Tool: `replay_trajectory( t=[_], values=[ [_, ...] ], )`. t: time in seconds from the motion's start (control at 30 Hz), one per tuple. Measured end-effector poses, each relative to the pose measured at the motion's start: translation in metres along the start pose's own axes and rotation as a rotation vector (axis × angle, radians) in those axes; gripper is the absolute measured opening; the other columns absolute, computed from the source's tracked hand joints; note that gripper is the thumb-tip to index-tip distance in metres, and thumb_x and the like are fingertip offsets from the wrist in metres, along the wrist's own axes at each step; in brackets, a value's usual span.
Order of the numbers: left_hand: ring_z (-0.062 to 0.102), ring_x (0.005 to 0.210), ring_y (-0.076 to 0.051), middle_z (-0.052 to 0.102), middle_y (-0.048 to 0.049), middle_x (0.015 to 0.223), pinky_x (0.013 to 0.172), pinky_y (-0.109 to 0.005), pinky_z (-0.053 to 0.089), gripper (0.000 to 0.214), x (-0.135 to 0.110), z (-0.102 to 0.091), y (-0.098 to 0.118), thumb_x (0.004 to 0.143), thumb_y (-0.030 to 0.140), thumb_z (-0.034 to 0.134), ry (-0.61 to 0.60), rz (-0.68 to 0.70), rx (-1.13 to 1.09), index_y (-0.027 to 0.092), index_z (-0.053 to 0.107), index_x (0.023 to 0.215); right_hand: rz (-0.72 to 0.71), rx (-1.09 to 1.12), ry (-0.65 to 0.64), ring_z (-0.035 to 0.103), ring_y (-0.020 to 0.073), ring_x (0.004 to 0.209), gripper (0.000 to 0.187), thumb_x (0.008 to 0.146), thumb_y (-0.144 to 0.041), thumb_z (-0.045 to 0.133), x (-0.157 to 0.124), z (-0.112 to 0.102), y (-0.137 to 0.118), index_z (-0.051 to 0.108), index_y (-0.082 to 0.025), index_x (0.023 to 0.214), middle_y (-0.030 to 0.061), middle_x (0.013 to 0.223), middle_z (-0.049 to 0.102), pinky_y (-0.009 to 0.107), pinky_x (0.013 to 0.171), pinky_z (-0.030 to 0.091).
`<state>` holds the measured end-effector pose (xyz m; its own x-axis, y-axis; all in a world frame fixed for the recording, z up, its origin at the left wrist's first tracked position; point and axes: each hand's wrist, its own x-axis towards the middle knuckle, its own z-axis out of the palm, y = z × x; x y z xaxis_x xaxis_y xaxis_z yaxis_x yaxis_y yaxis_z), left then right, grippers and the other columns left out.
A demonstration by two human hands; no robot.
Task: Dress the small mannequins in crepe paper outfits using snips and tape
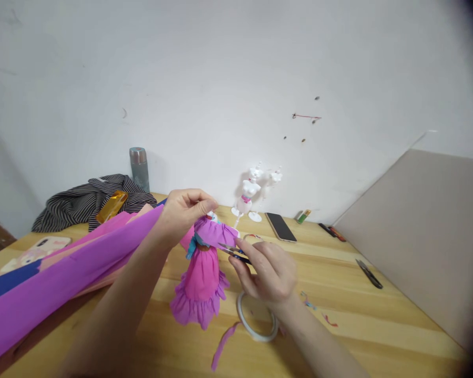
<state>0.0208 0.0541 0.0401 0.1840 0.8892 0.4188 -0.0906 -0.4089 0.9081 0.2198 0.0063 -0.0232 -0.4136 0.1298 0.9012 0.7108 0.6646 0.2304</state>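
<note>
In the middle of the table stands a small dress form in a pink and purple crepe paper dress (203,273), its skirt edged with a purple ruffle. My left hand (187,212) is closed at its top, pinching the purple paper near the neck. My right hand (266,268) grips a small pair of scissors (236,253) with dark blue handles, its blades pointing left against the purple ruffle (216,233) at the bodice. A teal piece shows at the waist. Below my right hand lies a roll of white tape (260,336), with a purple paper strip (223,349) beside it.
Purple and pink crepe paper sheets (82,268) cover the left side, by a phone case (47,244). Behind are a striped cloth (74,202), a flask (139,168), white mini dress forms (250,191) and a phone (280,227). A cutter (369,274) lies right, near paper scraps (308,301).
</note>
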Motion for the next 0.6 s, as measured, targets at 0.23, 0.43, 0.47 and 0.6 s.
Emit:
replay_trajectory(
  t=[0.23, 0.43, 0.47, 0.6],
  values=[
    [0.052, 0.054, -0.009, 0.064, -0.0003, 0.058, 0.052, -0.021, 0.041, 0.020, -0.0002, -0.0006, 0.0001, 0.074, 0.031, 0.071, -0.016, -0.010, 0.024, 0.014, 0.068, 0.064, -0.018, 0.032, -0.003, 0.049, 0.0145, 0.055, 0.023, 0.088, -0.019, 0.062, 0.0010, -0.0023, 0.0017, 0.062, -0.011, 0.110, 0.0037, 0.064, 0.059, 0.027, 0.050, 0.034],
    [0.052, 0.053, -0.009, 0.064, -0.0006, 0.058, 0.051, -0.021, 0.042, 0.019, -0.0003, 0.0003, 0.0036, 0.073, 0.030, 0.070, -0.013, -0.004, 0.044, 0.014, 0.068, 0.063, -0.061, 0.039, -0.021, 0.046, 0.0149, 0.055, 0.018, 0.089, -0.019, 0.061, 0.0045, -0.0049, 0.0037, 0.063, -0.009, 0.104, 0.0038, 0.062, 0.056, 0.028, 0.050, 0.033],
    [0.052, 0.052, -0.009, 0.064, -0.0005, 0.058, 0.051, -0.021, 0.041, 0.019, -0.0003, 0.0005, 0.0039, 0.073, 0.030, 0.069, -0.014, -0.004, 0.045, 0.014, 0.068, 0.062, -0.068, 0.041, -0.017, 0.046, 0.0150, 0.055, 0.017, 0.089, -0.018, 0.060, 0.0047, -0.0051, 0.0043, 0.063, -0.009, 0.103, 0.0037, 0.061, 0.056, 0.028, 0.050, 0.033],
    [0.053, 0.053, -0.009, 0.064, -0.0004, 0.057, 0.051, -0.021, 0.041, 0.019, -0.0005, 0.0015, 0.0042, 0.073, 0.029, 0.069, -0.014, 0.003, 0.069, 0.014, 0.068, 0.063, -0.083, 0.046, -0.009, 0.047, 0.0149, 0.055, 0.018, 0.090, -0.019, 0.060, 0.0040, -0.0056, 0.0069, 0.063, -0.010, 0.105, 0.0034, 0.060, 0.056, 0.027, 0.050, 0.034]
  ],
)
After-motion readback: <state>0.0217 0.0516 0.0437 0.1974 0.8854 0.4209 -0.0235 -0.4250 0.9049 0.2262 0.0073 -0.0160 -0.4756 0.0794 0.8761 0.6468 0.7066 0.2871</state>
